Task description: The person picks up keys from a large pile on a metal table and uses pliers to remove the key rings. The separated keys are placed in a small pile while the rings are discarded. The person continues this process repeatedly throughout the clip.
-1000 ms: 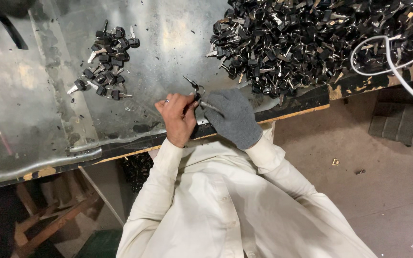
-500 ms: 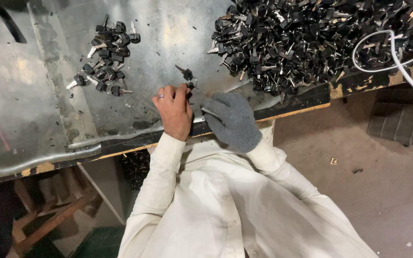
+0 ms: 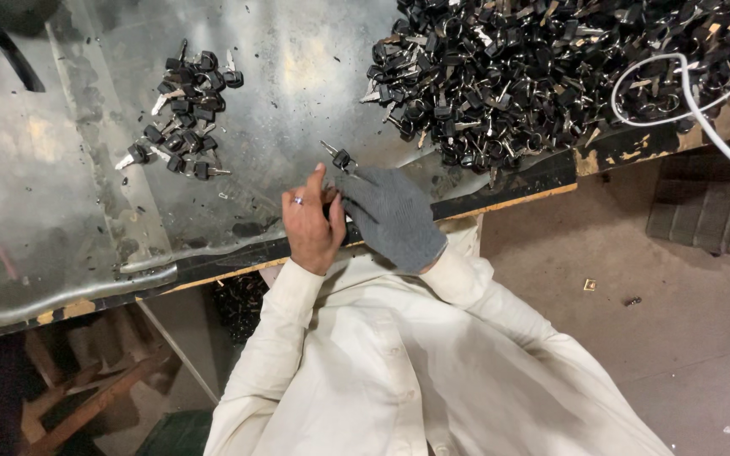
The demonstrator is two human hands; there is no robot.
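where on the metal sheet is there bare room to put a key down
Bare metal sheet lies between the small key cluster and the big key pile, and left of the cluster. The right end is crowded.

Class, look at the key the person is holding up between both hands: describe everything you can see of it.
The key has a black head, plastic by the look, and a thin silvery metal blade pointing up and left. It sits just above the metal sheet, pinched between the bare left hand and the grey-gloved right hand. Finer detail is too small to tell.
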